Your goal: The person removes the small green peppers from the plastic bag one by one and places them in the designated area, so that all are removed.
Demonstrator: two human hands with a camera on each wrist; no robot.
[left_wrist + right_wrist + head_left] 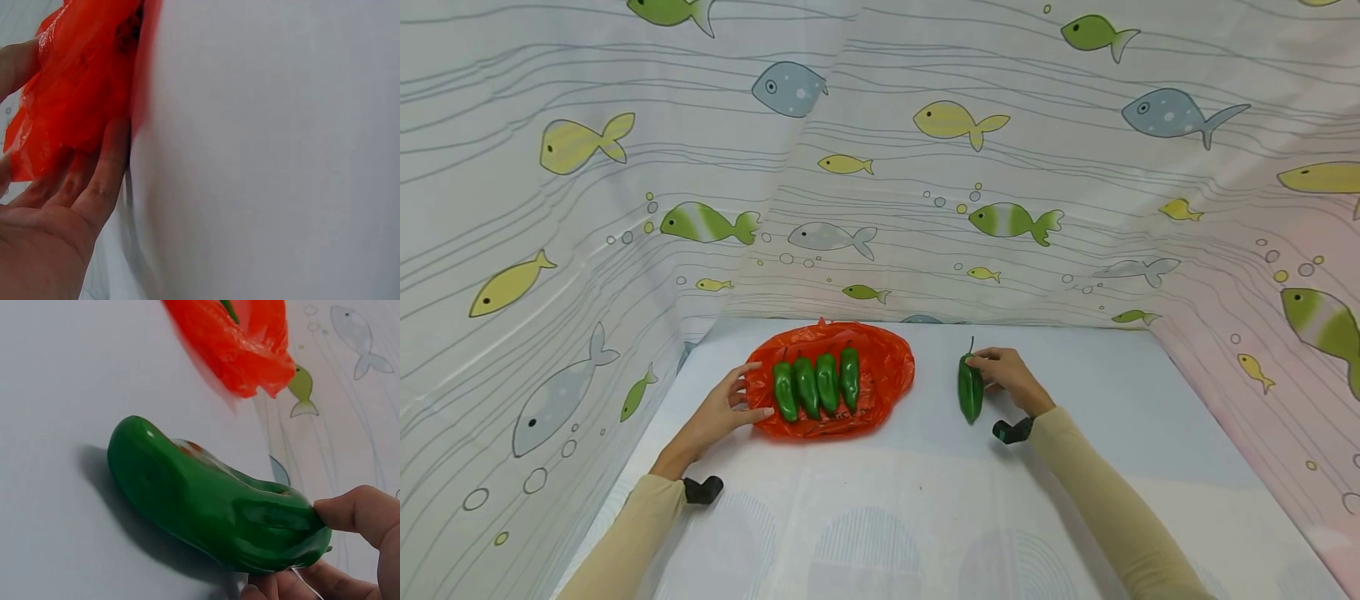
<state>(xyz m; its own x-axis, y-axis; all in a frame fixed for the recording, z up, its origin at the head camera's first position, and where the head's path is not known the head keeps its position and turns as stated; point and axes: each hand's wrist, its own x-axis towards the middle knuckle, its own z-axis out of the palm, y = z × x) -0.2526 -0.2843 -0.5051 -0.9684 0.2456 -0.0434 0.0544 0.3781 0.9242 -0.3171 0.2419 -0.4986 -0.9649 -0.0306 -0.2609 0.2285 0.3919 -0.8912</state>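
Green and glossy, a single pepper (970, 392) sits in the grip of the right hand (1009, 377), its thumb and fingers pinching it near the stem end. The thin stem points towards the far edge of the table (880, 475), and the tapered tip points back towards the person. In the right wrist view a shadow falls on the white surface beside the pepper; whether its underside touches the table cannot be told.

To the left, well apart from it, a red plastic bag (891, 367) lies spread and crumpled on the table. Four green peppers (827, 385) rest on it in a row, side by side, their stem ends facing away from the person. The left hand (721, 414) is at the bag's left edge, thumb and fingers wide apart and touching the red plastic, just beside the leftmost pepper of the row.

Beige sleeves (1097, 492) cover both forearms, and a small black device (703, 490) shows at each wrist. Pale fabric (895, 183) printed with green, yellow and blue-grey fish hangs behind the table and along both sides.
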